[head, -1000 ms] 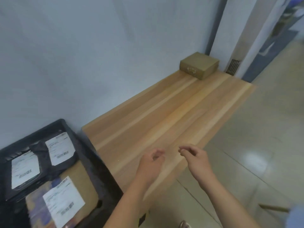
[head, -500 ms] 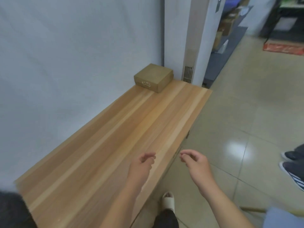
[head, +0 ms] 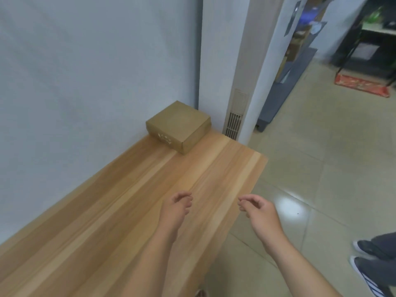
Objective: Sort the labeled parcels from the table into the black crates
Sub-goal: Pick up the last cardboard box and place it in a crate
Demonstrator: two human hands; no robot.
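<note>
left grip (head: 174, 211) and right grip (head: 260, 213) loosely curled, holding nothing — brown parcel (head: 179, 125), seemingly closed, on table (head: 128, 211).

one view, worn on the head, looking forward and down along the table (head: 128, 211) toward its far end. the camera sits close above the left hand (head: 174, 207) and the right hand (head: 259, 211), forearms entering from the bottom. the box (head: 177, 125) at the table's far left corner is well off. floor (head: 321, 168) fills the right side.
</note>
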